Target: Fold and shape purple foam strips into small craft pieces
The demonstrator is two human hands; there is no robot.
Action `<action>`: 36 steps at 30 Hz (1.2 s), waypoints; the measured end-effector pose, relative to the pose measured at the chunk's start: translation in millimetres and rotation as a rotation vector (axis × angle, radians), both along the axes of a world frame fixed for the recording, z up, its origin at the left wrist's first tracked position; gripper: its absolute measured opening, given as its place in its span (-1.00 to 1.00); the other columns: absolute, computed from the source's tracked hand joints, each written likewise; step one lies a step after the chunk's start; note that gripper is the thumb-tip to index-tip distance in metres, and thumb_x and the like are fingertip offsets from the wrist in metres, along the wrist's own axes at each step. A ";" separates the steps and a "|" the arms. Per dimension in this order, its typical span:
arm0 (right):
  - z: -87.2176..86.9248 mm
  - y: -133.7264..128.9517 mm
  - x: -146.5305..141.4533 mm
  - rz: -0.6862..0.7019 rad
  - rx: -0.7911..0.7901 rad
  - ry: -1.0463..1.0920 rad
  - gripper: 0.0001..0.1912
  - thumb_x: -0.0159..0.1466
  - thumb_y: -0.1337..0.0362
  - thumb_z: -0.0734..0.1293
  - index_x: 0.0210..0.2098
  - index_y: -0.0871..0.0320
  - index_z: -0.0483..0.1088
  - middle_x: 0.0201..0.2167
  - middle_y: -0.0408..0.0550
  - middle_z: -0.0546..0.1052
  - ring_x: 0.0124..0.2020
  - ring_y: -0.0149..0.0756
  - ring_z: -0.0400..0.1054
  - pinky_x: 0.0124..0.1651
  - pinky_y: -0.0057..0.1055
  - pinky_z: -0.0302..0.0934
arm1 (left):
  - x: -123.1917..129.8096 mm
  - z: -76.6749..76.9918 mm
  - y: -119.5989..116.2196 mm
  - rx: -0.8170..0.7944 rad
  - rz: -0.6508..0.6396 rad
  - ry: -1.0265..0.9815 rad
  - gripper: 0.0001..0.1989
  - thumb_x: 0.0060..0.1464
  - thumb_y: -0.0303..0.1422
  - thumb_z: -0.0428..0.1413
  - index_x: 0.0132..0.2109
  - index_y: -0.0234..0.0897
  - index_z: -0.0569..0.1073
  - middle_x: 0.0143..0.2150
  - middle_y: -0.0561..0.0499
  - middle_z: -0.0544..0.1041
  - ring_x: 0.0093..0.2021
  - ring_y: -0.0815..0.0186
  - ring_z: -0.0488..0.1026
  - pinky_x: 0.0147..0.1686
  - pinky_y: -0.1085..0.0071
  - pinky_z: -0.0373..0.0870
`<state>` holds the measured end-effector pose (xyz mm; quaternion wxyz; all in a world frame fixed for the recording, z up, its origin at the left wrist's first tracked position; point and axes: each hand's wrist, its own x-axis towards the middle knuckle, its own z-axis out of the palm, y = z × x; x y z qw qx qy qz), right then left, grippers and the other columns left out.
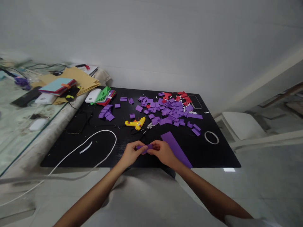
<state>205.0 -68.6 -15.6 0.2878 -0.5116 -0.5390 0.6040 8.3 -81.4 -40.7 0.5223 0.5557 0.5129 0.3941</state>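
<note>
Between my two hands, close to the table's front edge, is a small purple paper piece (145, 148). My left hand (133, 152) pinches its left end, thumb and fingers together. At its right end my right hand (163, 152) grips it the same way. A long purple paper strip (176, 148) lies flat, partly under my right wrist. Just beyond my hands rest a yellow glue gun (136, 123) and small pliers (151, 126). Farther back, many cut and folded purple paper pieces (169, 109) are heaped, and a smaller cluster (106, 112) sits to the left.
The black table (208, 157) carries red paper scraps (184, 97), a white ring (211, 137), a dark phone (77, 123) and a white cable (111, 151) looping off the left edge. A cluttered glass table (14, 126) adjoins on the left; a white chair (241, 125) stands right.
</note>
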 end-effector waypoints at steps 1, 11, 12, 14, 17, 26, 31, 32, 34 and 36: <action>0.0 -0.2 -0.3 0.001 -0.006 0.000 -0.77 0.08 0.27 0.55 -0.29 0.14 0.51 -0.38 -0.09 0.66 -0.32 -0.20 0.59 -0.15 -0.24 0.44 | 0.4 0.5 0.0 0.006 0.001 0.005 -0.68 0.14 -0.09 0.28 -0.32 -0.29 0.65 -0.45 0.00 0.62 -0.44 0.33 0.46 -0.37 0.43 0.29; 5.3 -2.0 -0.2 0.006 0.065 -0.111 -0.65 0.07 0.33 0.57 -0.17 0.12 0.49 -0.49 -0.25 0.51 -0.41 -0.31 0.46 -0.28 -0.37 0.29 | 1.1 1.4 -1.5 0.021 0.025 0.017 -0.70 0.11 -0.10 0.29 -0.34 -0.28 0.62 -0.41 0.00 0.63 -0.39 0.31 0.46 -0.31 0.41 0.33; 5.2 -1.6 -0.5 0.002 0.066 -0.103 -0.67 0.07 0.32 0.57 -0.19 0.13 0.49 -0.48 -0.23 0.51 -0.40 -0.31 0.46 -0.27 -0.36 0.30 | 0.8 1.7 -1.3 0.021 0.028 0.019 -0.70 0.11 -0.10 0.29 -0.34 -0.28 0.61 -0.41 0.00 0.62 -0.40 0.32 0.45 -0.32 0.41 0.32; 4.6 -0.5 -0.9 0.000 0.067 -0.085 -0.73 0.08 0.30 0.56 -0.24 0.13 0.51 -0.45 -0.19 0.54 -0.37 -0.29 0.47 -0.25 -0.34 0.33 | 0.3 2.5 -0.9 0.022 0.025 0.021 -0.67 0.13 -0.08 0.27 -0.34 -0.28 0.61 -0.44 0.01 0.60 -0.43 0.33 0.42 -0.35 0.42 0.30; 4.1 0.8 -0.7 0.001 0.071 -0.066 -0.81 0.10 0.28 0.53 -0.29 0.14 0.52 -0.38 -0.13 0.59 -0.31 -0.26 0.50 -0.20 -0.32 0.37 | 0.2 2.5 -0.4 0.026 0.021 0.023 -0.61 0.17 -0.03 0.22 -0.34 -0.29 0.60 -0.47 0.03 0.55 -0.47 0.36 0.37 -0.41 0.44 0.26; 3.9 2.7 -0.6 -0.011 0.050 -0.013 -0.79 0.14 0.18 0.51 -0.30 0.13 0.50 -0.37 -0.12 0.60 -0.33 -0.27 0.52 -0.15 -0.29 0.42 | 1.9 -2.5 -1.0 0.028 0.019 0.039 -0.58 0.18 0.01 0.21 -0.34 -0.30 0.58 -0.54 0.08 0.44 -0.53 0.39 0.30 -0.48 0.47 0.18; 3.4 6.7 0.7 -0.007 0.022 0.013 -0.76 0.11 0.20 0.53 -0.26 0.15 0.53 -0.38 -0.11 0.63 -0.36 -0.26 0.55 -0.17 -0.28 0.45 | 3.6 -0.8 -2.3 0.043 -0.009 0.067 -0.58 0.22 0.01 0.18 -0.30 -0.29 0.59 -0.55 0.10 0.43 -0.54 0.40 0.29 -0.48 0.48 0.19; 2.6 7.0 1.2 -0.010 0.019 0.010 -0.75 0.10 0.20 0.54 -0.25 0.15 0.53 -0.41 -0.12 0.62 -0.38 -0.26 0.54 -0.19 -0.28 0.44 | 3.8 -0.1 -2.5 0.051 -0.012 0.075 -0.59 0.22 0.00 0.18 -0.29 -0.29 0.60 -0.54 0.10 0.43 -0.53 0.40 0.28 -0.48 0.48 0.18; 0.6 7.0 2.0 -0.019 0.018 0.000 -0.72 0.09 0.22 0.56 -0.24 0.15 0.54 -0.46 -0.13 0.61 -0.42 -0.26 0.53 -0.21 -0.28 0.42 | 3.9 1.0 -2.9 0.070 -0.018 0.090 -0.60 0.23 -0.02 0.18 -0.30 -0.29 0.60 -0.53 0.09 0.44 -0.51 0.39 0.28 -0.45 0.47 0.18; -1.6 6.5 2.1 -0.028 0.017 -0.002 -0.70 0.09 0.22 0.57 -0.21 0.15 0.54 -0.46 -0.13 0.61 -0.42 -0.25 0.54 -0.21 -0.27 0.43 | 3.8 1.4 -3.2 0.084 -0.021 0.101 -0.60 0.24 -0.03 0.17 -0.31 -0.29 0.60 -0.50 0.08 0.46 -0.48 0.38 0.29 -0.43 0.46 0.19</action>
